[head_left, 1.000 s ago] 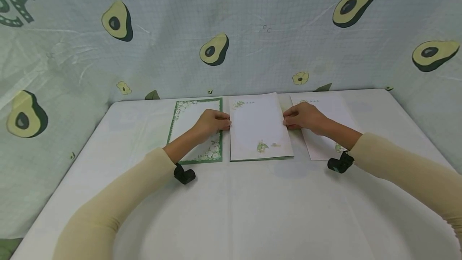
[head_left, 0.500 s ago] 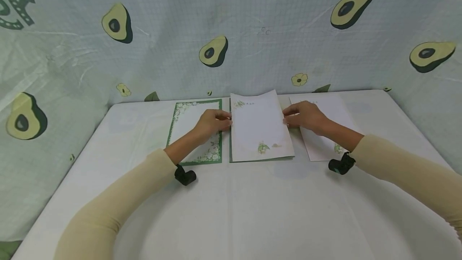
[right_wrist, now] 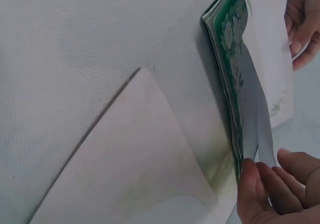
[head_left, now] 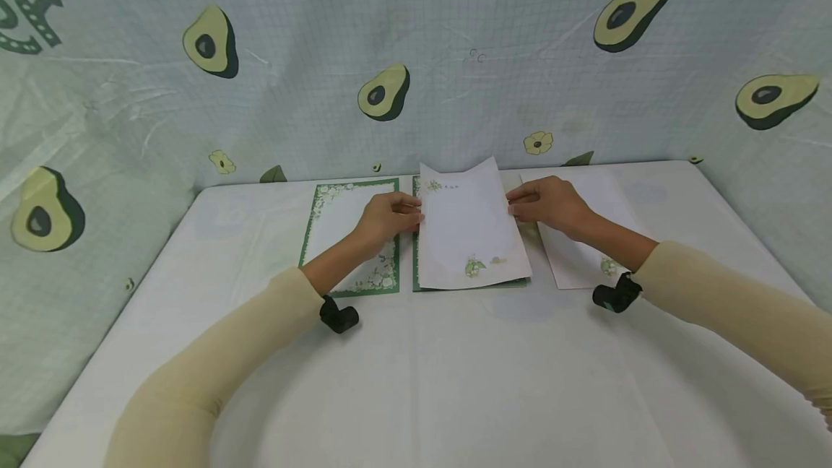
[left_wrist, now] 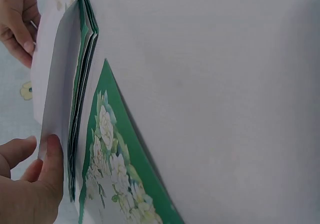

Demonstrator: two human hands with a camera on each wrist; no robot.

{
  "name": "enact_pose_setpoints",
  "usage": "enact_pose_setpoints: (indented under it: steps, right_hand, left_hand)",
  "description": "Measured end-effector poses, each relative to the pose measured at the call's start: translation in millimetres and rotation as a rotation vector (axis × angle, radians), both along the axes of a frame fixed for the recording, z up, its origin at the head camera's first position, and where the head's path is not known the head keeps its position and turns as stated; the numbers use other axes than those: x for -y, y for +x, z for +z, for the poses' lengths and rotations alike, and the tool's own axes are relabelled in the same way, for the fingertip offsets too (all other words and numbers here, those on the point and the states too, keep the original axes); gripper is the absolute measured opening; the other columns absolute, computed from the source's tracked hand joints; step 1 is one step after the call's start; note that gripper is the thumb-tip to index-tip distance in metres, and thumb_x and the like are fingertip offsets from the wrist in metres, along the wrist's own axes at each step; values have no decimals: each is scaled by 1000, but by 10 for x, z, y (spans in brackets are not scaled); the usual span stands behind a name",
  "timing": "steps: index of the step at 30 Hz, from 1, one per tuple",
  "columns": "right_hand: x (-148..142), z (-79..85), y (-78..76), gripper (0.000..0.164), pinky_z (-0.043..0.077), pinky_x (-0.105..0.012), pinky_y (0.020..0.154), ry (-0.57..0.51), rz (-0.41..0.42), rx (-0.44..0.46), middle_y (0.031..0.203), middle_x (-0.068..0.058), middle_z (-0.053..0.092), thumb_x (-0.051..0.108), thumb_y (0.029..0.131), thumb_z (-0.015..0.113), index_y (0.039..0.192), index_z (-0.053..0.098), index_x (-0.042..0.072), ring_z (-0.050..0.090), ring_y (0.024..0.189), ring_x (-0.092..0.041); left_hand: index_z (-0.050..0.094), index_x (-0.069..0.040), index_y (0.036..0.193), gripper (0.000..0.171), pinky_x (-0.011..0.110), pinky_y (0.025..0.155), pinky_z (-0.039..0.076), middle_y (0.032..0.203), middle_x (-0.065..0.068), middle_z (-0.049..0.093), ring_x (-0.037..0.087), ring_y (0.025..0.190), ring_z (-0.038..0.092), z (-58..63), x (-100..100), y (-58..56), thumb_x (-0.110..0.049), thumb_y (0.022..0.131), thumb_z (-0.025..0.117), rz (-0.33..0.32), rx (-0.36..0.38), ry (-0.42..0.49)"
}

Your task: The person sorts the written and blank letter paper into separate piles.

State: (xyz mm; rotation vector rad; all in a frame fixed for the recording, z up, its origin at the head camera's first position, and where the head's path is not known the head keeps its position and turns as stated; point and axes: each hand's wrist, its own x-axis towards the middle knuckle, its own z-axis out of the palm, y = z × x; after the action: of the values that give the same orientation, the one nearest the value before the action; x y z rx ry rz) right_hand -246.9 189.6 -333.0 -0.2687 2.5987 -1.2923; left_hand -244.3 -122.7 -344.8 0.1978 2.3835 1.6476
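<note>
A pale sheet of paper (head_left: 471, 230) with small flower prints lies lifted over a stack of green-bordered sheets (left_wrist: 85, 78), its far corners curving up. My left hand (head_left: 388, 222) pinches its left edge between thumb and fingers. At the opposite edge, my right hand (head_left: 549, 204) pinches the paper the same way. In the right wrist view a gap shows between the raised sheet and the flowered green sheet (right_wrist: 232, 38) topping the stack. The right hand's fingers (right_wrist: 248, 189) are close beside the stack's edge.
Left of the stack lies a green-bordered floral sheet (head_left: 334, 219), partly under my left forearm. A pale sheet (head_left: 565, 266) lies on the right beneath my right forearm. Behind the white-covered table (head_left: 455, 374) hangs an avocado-print cloth (head_left: 292, 56).
The pale sheet has risen off the stack and shifted slightly right, its far corners bending upward. More of the green border beneath now shows at the left. Both hands keep their pinch and rise slightly.
</note>
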Motion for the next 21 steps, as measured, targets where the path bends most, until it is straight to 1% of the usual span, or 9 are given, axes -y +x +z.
enact_pose_setpoints:
  steps: [6, 11, 16, 21]
  right_hand:
    - [21, -57, 7, 37, 62, -35, 86, -24, -62, -18, 119, -20, 72, 13, 98, 70, 131, 66, -2, 75, 97, -23]
    - [35, -107, 8, 37, 63, -30, 83, -74, -107, -15, 119, -21, 71, 9, 97, 70, 131, 65, -4, 75, 93, -15]
    - [43, -130, 26, 36, 62, -30, 86, -172, -157, 14, 125, -23, 68, 9, 98, 69, 132, 64, -3, 73, 90, -6]
    - [56, -151, 59, 37, 60, -31, 92, -248, -199, 41, 131, -22, 65, 13, 99, 68, 133, 63, -2, 70, 91, -2]
  left_hand:
    - [61, 7, 131, 37, 36, 90, 62, 120, 25, 67, 34, 104, 72, -11, -57, 6, 2, 95, 69, 55, 33, 74]
    - [63, 8, 129, 37, 33, 89, 62, 120, 25, 68, 33, 107, 71, -42, -59, 7, 4, 94, 70, 94, 42, 122]
    - [65, 7, 128, 34, 30, 88, 62, 120, 24, 69, 31, 106, 72, -78, -40, 9, 3, 94, 70, 130, 40, 157]
    - [66, 5, 126, 33, 28, 86, 62, 120, 21, 70, 23, 101, 73, -138, -18, -1, 2, 94, 71, 179, 48, 216]
